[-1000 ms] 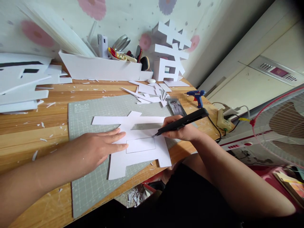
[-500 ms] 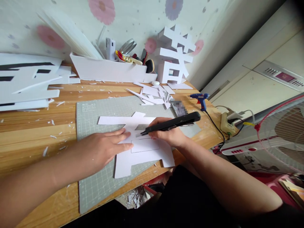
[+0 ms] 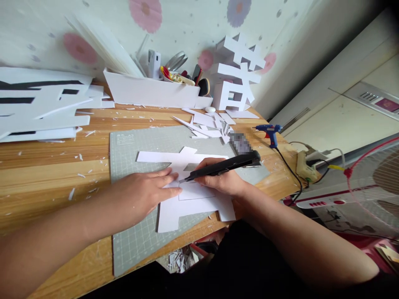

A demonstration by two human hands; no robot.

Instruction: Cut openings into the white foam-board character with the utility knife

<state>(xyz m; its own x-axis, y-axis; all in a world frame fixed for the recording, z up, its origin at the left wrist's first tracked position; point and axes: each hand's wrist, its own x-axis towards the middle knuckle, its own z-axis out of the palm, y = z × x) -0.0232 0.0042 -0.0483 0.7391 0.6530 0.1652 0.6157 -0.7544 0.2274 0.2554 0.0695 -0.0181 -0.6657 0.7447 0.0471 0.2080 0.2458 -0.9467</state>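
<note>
A white foam board cutout [image 3: 193, 211] lies on the grey-green cutting mat [image 3: 131, 249], with a thin rectangle drawn on it and a slot cut above. My left hand [image 3: 156, 189] presses on its left part, fingers spread and holding nothing. In my right hand [image 3: 221, 178] is a black utility knife [image 3: 224, 165], gripped closed and slanting down to the left. The blade tip touches or nearly touches the board at the drawn rectangle's upper left corner, close to my left fingertips.
White offcuts [image 3: 207, 124] and a phone [image 3: 240, 143] lie at the mat's back edge. A blue glue gun [image 3: 270, 132] stands at the right. Behind are a white tool box [image 3: 152, 92] and white built-up characters [image 3: 232, 93]. Stacked cutouts [image 3: 46, 112] lie left.
The knife tip has moved down the board from beside the slot to the drawn rectangle's upper left corner. My left hand stays on the board. The whole view has shifted slightly.
</note>
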